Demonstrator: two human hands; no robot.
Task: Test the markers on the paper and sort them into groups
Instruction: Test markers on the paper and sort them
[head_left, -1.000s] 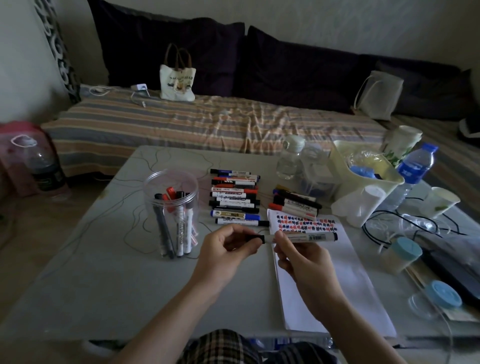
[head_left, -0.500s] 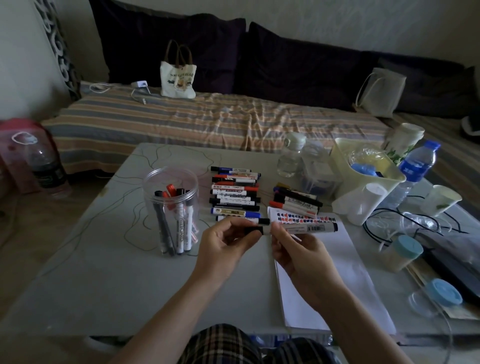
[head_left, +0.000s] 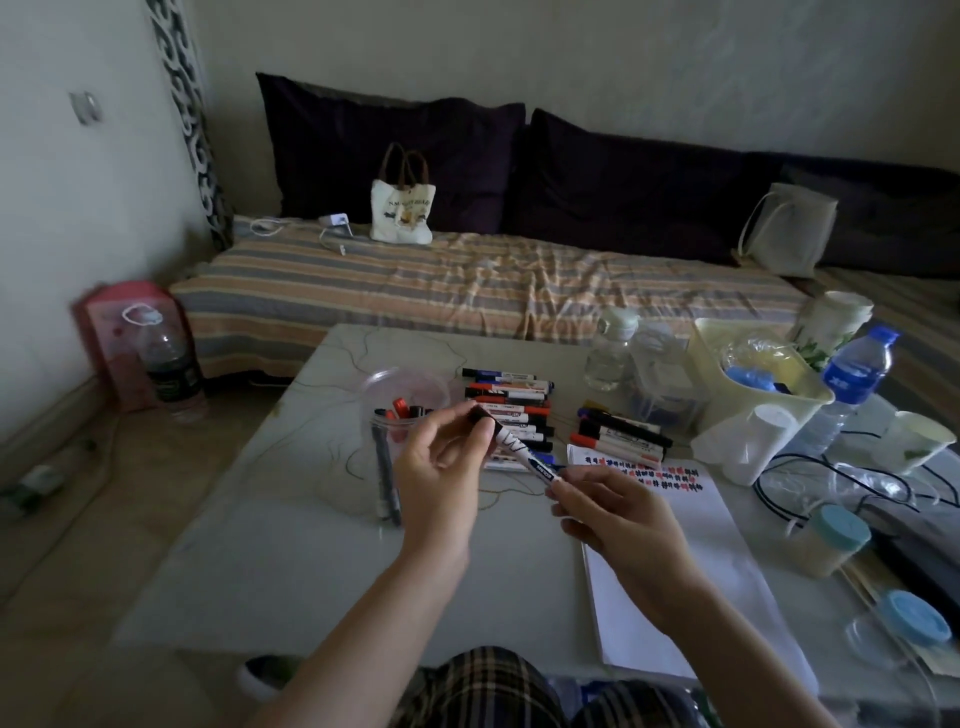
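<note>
You are well into the job: a row of markers (head_left: 511, 410) lies sorted on the worktop (head_left: 291, 545) behind your hands, a second small group (head_left: 621, 434) sits just right of it, and the top of the paper (head_left: 691, 525) carries rows of red and dark test marks. A few markers stand unsorted in the clear jar (head_left: 395, 441) (I cannot count them), so testing is not finished.

The marker (head_left: 517, 447) in hand hangs above the worktop, between jar and paper. Its long axis runs diagonally, black cap end up and to your left, the other end down toward the paper. Your left hand (head_left: 441, 467) pinches the cap with curled fingertips; your right hand (head_left: 618, 514) grips the lower barrel, fingers wrapped round it. I judge the cap is about to come off or go on.
</note>
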